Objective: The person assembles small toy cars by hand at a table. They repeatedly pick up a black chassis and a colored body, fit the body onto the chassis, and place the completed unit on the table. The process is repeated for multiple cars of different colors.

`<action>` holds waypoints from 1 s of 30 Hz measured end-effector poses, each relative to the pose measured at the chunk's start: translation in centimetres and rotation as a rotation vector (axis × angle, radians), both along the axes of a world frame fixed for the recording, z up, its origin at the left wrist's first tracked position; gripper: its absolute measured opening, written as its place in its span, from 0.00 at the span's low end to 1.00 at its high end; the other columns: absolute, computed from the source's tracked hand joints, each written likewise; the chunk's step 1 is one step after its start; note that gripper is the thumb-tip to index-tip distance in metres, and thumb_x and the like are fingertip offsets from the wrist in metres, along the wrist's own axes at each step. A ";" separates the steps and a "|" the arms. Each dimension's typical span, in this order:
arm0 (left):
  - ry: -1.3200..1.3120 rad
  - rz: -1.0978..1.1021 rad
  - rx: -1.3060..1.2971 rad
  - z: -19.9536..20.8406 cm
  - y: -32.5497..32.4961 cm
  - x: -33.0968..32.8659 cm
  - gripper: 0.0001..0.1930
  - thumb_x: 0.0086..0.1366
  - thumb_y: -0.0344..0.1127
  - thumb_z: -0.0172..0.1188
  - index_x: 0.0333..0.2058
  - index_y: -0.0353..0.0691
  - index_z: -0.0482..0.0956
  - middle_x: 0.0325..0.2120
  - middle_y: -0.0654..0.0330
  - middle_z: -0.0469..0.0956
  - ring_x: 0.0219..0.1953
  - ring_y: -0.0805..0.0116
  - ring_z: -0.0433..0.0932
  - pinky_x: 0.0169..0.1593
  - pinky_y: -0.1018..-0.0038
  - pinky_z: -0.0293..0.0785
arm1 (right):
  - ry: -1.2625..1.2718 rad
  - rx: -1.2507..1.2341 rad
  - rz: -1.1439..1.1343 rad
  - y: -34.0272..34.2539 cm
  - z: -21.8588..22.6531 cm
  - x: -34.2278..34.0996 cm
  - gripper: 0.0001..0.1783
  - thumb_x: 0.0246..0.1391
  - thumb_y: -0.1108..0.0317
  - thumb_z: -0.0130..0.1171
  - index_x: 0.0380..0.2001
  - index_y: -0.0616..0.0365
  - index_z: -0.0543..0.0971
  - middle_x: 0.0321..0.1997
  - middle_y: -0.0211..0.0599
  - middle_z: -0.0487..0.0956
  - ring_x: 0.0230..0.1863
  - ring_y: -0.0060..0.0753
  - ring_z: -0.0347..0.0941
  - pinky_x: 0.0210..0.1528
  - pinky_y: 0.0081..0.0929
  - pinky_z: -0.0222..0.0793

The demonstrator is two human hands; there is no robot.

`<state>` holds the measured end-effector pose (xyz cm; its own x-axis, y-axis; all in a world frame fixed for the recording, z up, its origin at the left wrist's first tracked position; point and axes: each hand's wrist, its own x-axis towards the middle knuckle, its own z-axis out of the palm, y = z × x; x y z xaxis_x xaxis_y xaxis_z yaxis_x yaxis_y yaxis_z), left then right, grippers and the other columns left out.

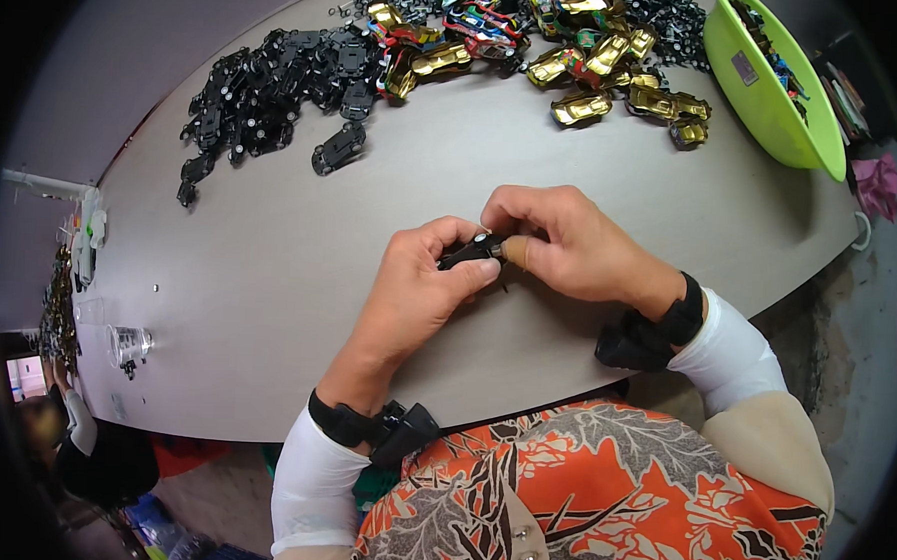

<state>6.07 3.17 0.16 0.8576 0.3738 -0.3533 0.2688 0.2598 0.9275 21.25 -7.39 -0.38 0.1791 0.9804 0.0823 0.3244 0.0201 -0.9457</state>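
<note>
Over the near middle of the table, my left hand (419,279) is closed around a black toy car chassis (458,253), thumb and fingers on either side of it. A small round wheel (480,238) with a pale centre shows on the chassis. My right hand (575,248) meets it from the right, thumb and curled forefinger pinched at the end of the chassis against another small wheel (497,250). A tan cover wraps the right thumb. Fingers hide most of the chassis. Farther off, a loose black chassis (338,149) lies on the table.
Black chassis (267,87) are heaped at the far left. Gold and multicoloured toy car bodies (581,109) lie at the back, with small wheels (670,19) behind. A green basin (826,126) stands far right. A clear cup (125,344) is at left, near another person's hand (60,375).
</note>
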 end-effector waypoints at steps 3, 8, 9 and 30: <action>-0.035 0.022 -0.156 0.0 0.8 -0.2 0.14 0.56 0.27 0.57 0.42 0.31 0.74 0.27 0.65 0.74 0.22 0.80 0.70 0.26 0.85 0.67 | 0.248 -0.089 0.052 0.2 0.4 1.0 0.10 0.45 0.79 0.50 0.34 0.63 0.75 0.22 0.26 0.73 0.21 0.21 0.69 0.23 0.24 0.66; -0.077 0.184 -0.188 0.1 0.9 0.1 0.13 0.55 0.24 0.55 0.41 0.30 0.75 0.29 0.62 0.73 0.20 0.80 0.69 0.21 0.86 0.66 | 0.367 -0.300 0.030 0.0 1.5 2.3 0.09 0.49 0.75 0.53 0.36 0.62 0.75 0.26 0.27 0.73 0.17 0.13 0.64 0.16 0.12 0.59; -0.098 0.194 -0.191 0.0 1.1 0.0 0.12 0.55 0.24 0.56 0.40 0.31 0.75 0.28 0.63 0.73 0.21 0.80 0.70 0.21 0.86 0.65 | 0.397 -0.247 -0.010 0.0 1.1 2.2 0.09 0.49 0.75 0.52 0.35 0.62 0.75 0.24 0.27 0.72 0.16 0.13 0.64 0.15 0.12 0.58; -0.193 -0.005 -0.181 -0.3 0.2 -0.3 0.08 0.55 0.27 0.60 0.35 0.34 0.76 0.24 0.62 0.77 0.22 0.78 0.73 0.27 0.83 0.71 | 0.479 -0.094 0.128 -0.3 2.1 1.6 0.05 0.47 0.76 0.55 0.30 0.61 0.76 0.26 0.26 0.74 0.22 0.12 0.66 0.22 0.13 0.64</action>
<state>5.77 3.37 -0.19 0.9174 0.3147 -0.2434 0.0931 0.4251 0.9003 22.81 -7.68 1.74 0.0534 0.9962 -0.0691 -0.1459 -0.0607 -0.9874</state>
